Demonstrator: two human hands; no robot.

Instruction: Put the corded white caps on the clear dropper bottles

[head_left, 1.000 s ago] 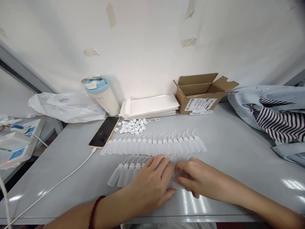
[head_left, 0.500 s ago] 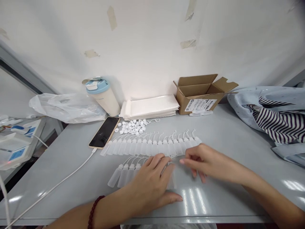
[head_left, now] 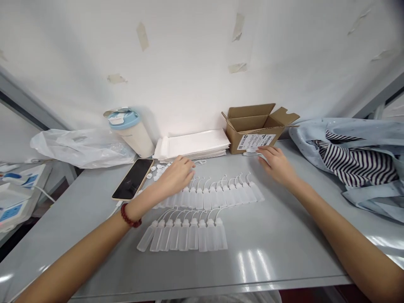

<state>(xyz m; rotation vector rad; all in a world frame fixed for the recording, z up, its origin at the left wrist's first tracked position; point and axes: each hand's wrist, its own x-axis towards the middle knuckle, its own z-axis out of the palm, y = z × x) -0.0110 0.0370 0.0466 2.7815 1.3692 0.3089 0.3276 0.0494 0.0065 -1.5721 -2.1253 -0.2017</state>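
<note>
Two rows of small clear plastic bottles with white tethered caps lie on the grey table: a back row [head_left: 221,195] and a shorter front row [head_left: 189,235]. My left hand [head_left: 176,173], with a bead bracelet on its wrist, reaches over the back row. Its fingers curl down onto a pile of loose white caps [head_left: 158,170]; what they pinch is hidden. My right hand [head_left: 275,163] is stretched to the far side, fingers closed around a loose small bottle [head_left: 250,152] lying in front of the open cardboard box [head_left: 252,126].
A phone [head_left: 132,179] on a white cable lies left of the caps. Behind stand a blue-lidded cup [head_left: 131,132], a stack of white pouches [head_left: 195,145] and a plastic bag [head_left: 78,147]. Blue and striped cloth [head_left: 353,160] covers the right side. A device [head_left: 12,198] sits far left.
Both hands left the front row of bottles. My left hand moved up and back to the cap pile; my right hand moved back to the bottle by the box. The view shifted right.
</note>
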